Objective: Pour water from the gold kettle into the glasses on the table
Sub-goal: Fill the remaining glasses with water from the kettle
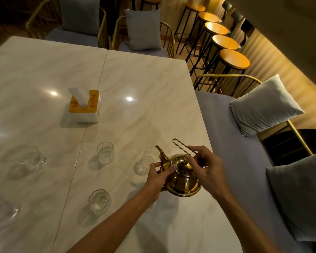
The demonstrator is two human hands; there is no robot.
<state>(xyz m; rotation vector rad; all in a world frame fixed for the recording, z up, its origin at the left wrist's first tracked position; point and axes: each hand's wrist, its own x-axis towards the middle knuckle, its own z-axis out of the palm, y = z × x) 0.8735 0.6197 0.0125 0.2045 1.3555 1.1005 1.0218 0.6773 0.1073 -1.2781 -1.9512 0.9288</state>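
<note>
The right hand [206, 168] pinches the thin wire handle [185, 148] of the shiny gold metal kettle [182, 179], near the right edge of the pale marble tabletop [135, 79]. The left hand [157, 178] grips its body under the curved spout [161, 154]. Small clear glasses [105, 152] stand beside it to the left.

we see a shiny gold kettle [182, 177] on a cream marble-veined table [139, 84], clear colourless glasses [105, 152] around it, a white tissue box [83, 108] with an orange-yellow top bearing red marks, pale grey cushions [264, 105] on a lilac-grey bench [232, 139], and orange-brown stools [233, 58] on black legs
</note>
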